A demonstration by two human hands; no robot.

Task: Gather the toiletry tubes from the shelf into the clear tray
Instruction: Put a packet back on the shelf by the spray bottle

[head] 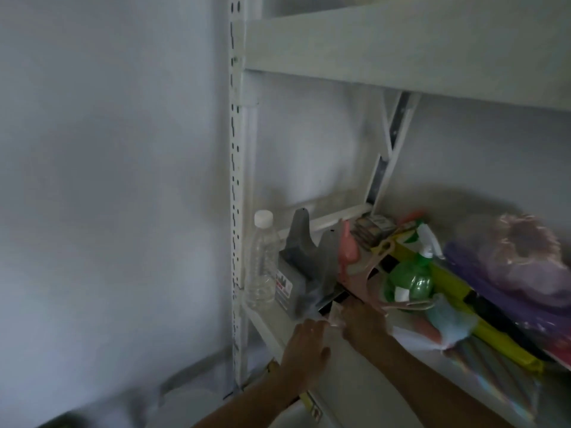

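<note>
My left hand (304,344) lies on the front edge of the white shelf (268,327), fingers spread flat and loose, holding nothing. My right hand (361,322) sits just right of it on the same edge, fingers curled around a small pale thing (335,316) at my fingertips; the picture is too blurred for me to tell whether that is a tube. Just behind my left hand stands a grey jug (301,273) with a printed label, and left of the jug, at the shelf's corner post, an empty clear water bottle (262,261) with a white cap stands upright. Right of the jug are a pink item (347,251), then a green spray bottle (411,279) lying tilted, then purple bags (519,261) further right. I cannot make out the clear tray
</note>
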